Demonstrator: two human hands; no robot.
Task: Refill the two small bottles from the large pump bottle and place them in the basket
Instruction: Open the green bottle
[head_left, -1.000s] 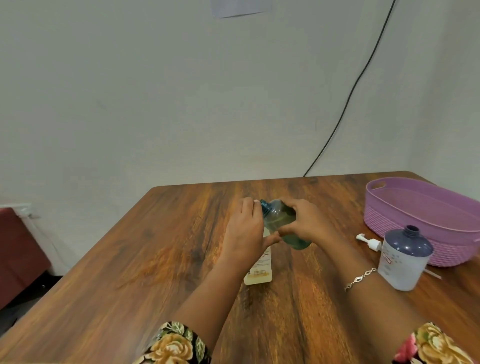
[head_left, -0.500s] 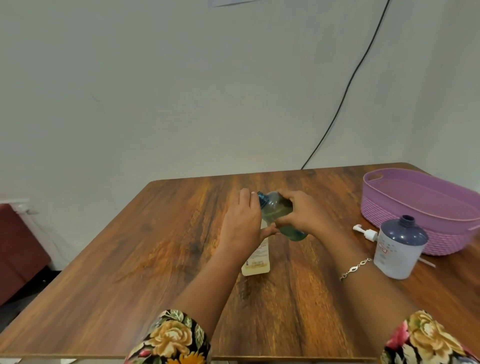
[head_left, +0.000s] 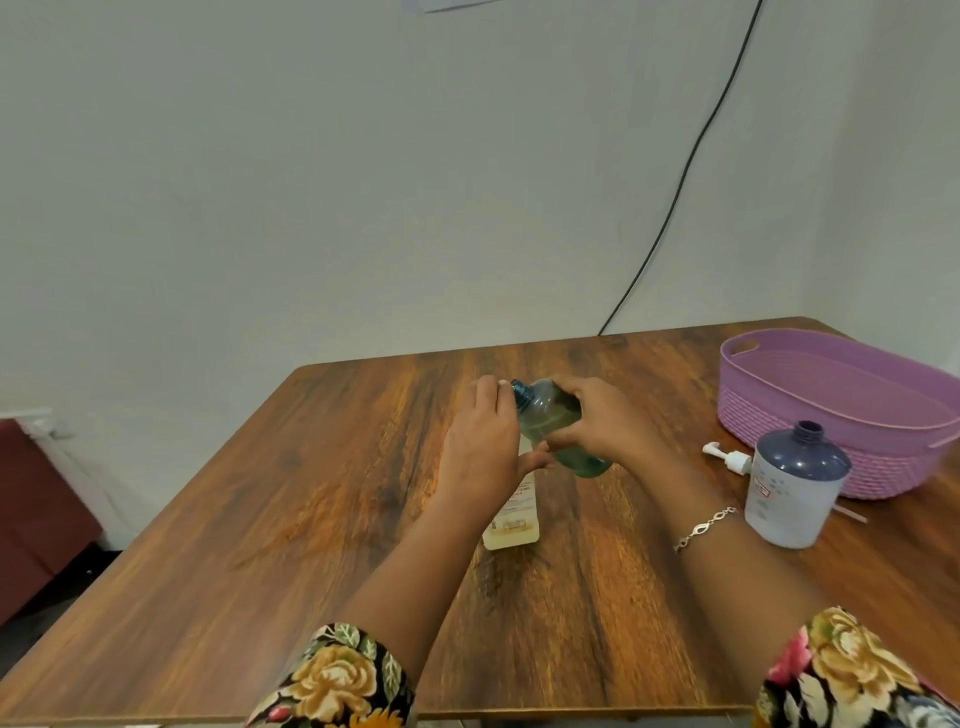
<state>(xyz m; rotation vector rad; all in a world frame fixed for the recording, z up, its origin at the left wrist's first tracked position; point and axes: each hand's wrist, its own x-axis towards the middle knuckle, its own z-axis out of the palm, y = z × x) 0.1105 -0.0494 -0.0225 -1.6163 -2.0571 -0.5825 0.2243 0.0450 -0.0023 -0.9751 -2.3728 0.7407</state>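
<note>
My right hand (head_left: 597, 421) grips a small clear green bottle (head_left: 550, 415) above the table's middle. The bottle is tilted, its dark threaded neck pointing up and left, and liquid shows inside. My left hand (head_left: 483, 441) is at the neck end, fingers beside the neck and thumb under the body. What its fingers hold is hidden. A second small bottle (head_left: 514, 514), beige with a label, lies flat on the table under my left hand. The large bottle (head_left: 795, 483), white with a dark blue top, stands uncapped at the right. The purple basket (head_left: 779, 431) is behind it.
The white pump head (head_left: 727, 458) lies on the wooden table (head_left: 311, 493) between the large bottle and the basket, its tube poking out past the bottle. A black cable (head_left: 675, 208) runs down the wall. A dark red piece of furniture (head_left: 31, 504) stands left of the table.
Both hands keep the same hold on the green bottle, shifted only slightly. The view has tilted a little, so the table sits a bit higher in the frame.
</note>
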